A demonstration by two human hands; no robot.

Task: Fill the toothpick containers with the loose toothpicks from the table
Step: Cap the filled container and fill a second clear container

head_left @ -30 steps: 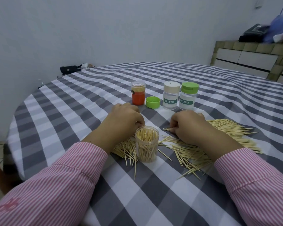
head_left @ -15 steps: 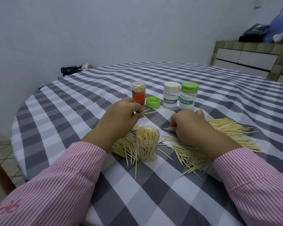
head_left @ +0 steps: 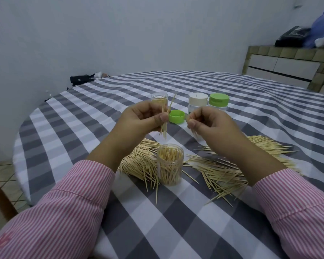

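Observation:
An open clear container point(head_left: 170, 166), nearly full of toothpicks, stands in the middle of the loose toothpicks point(head_left: 223, 171) spread over the checked tablecloth. My left hand point(head_left: 141, 119) is raised above it, pinching a small upright bundle of toothpicks point(head_left: 165, 120). My right hand point(head_left: 209, 124) is lifted beside it, holding a few toothpicks between thumb and fingers. Behind my hands stand a clear container with an orange base point(head_left: 159, 98), a white-capped container point(head_left: 197, 101) and a green-capped container point(head_left: 218, 101). A loose green lid point(head_left: 176, 116) lies between my hands.
The round table point(head_left: 67, 116) with a grey-and-white checked cloth curves away at the left. A black bag point(head_left: 79, 79) sits at its far edge. A tiled counter point(head_left: 288, 58) with a black item and a blue bag stands at the back right.
Both hands have risen from the table, each with toothpicks picked from the piles. The left hand's bundle now points down above the open container.

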